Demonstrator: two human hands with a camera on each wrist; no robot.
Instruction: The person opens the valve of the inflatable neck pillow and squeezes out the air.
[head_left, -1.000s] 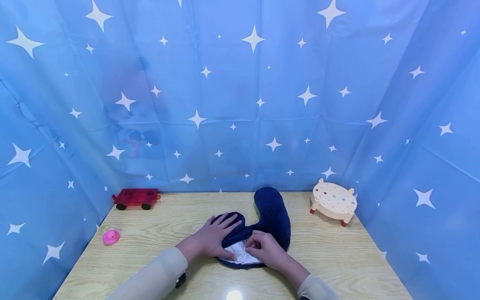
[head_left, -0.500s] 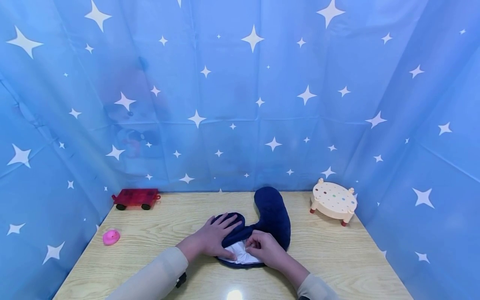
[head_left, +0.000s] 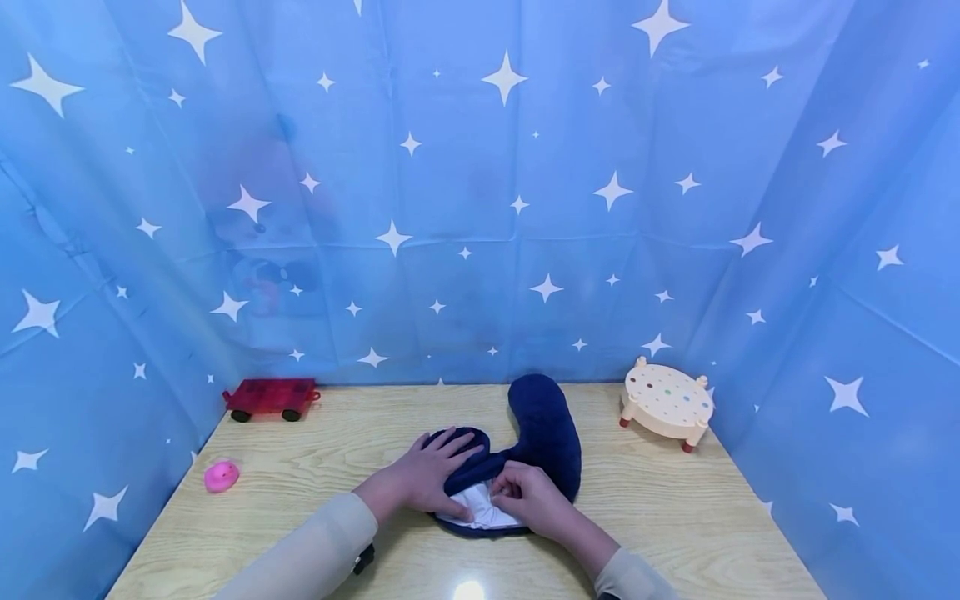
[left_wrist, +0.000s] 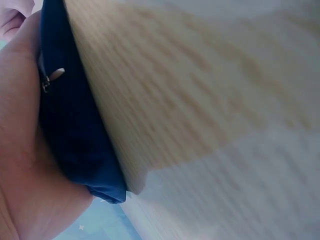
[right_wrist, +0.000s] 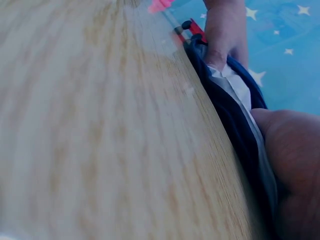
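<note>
A navy neck pillow [head_left: 551, 433] lies on the table, its cover parted along one edge to show white inner fabric [head_left: 476, 502]. Spread fingers of my left hand [head_left: 429, 477] rest on the pillow's left lobe, the thumb against the white fabric. With curled fingers and thumb, my right hand [head_left: 531, 497] pinches the white fabric near the middle of the opening; its fingertips are partly hidden. In the left wrist view a small zipper pull [left_wrist: 56, 75] hangs on the navy cover. The right wrist view shows the white fabric [right_wrist: 235, 87] between both hands.
A red toy wagon [head_left: 272, 397] stands at the back left, with a pink rubber toy [head_left: 221, 476] in front of it. At the back right is a cream, dotted, footed toy stand [head_left: 667, 400]. Star-patterned blue curtains [head_left: 450, 192] enclose the table [head_left: 675, 517].
</note>
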